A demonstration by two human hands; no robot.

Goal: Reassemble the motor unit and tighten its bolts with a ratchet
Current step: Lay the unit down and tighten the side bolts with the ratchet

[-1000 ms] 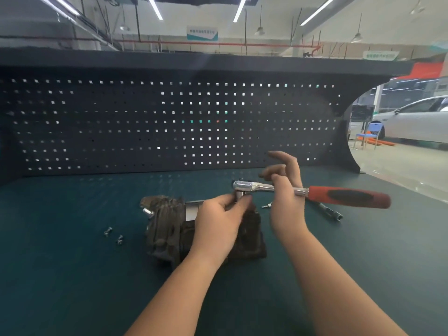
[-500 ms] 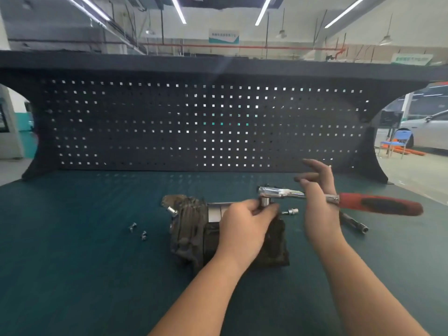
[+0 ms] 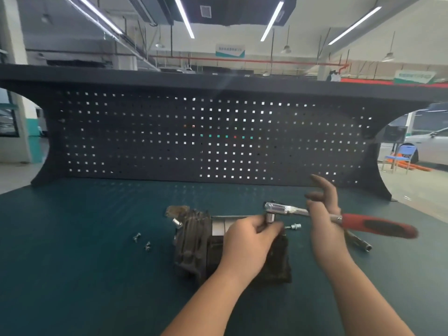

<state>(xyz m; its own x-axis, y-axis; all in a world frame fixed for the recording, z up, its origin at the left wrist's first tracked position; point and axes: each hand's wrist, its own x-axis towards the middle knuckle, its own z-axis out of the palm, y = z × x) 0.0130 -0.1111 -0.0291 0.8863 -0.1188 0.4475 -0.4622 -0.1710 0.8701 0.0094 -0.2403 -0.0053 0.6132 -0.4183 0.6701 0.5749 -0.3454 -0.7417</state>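
A dark, ribbed motor unit (image 3: 194, 241) lies on the teal bench mat (image 3: 84, 263) near the middle. My left hand (image 3: 247, 241) rests on top of the unit, fingers pinched around the socket under the ratchet head. The ratchet (image 3: 291, 210) has a chrome head and a red and black handle that points right. My right hand (image 3: 324, 221) holds its chrome shaft, with the index and middle fingers lifted. A loose bolt (image 3: 294, 226) lies just right of the motor, between my hands. The bolt under the socket is hidden.
Two small bolts (image 3: 141, 241) lie on the mat left of the motor. A chrome extension bar (image 3: 360, 242) sits under the ratchet handle at the right. A dark pegboard (image 3: 218, 137) closes off the bench's back. The mat's right edge drops to the shop floor.
The view has swung left, so the motor and hands sit further right in frame. Both hands keep their hold on socket and ratchet; the handle angle has barely shifted.
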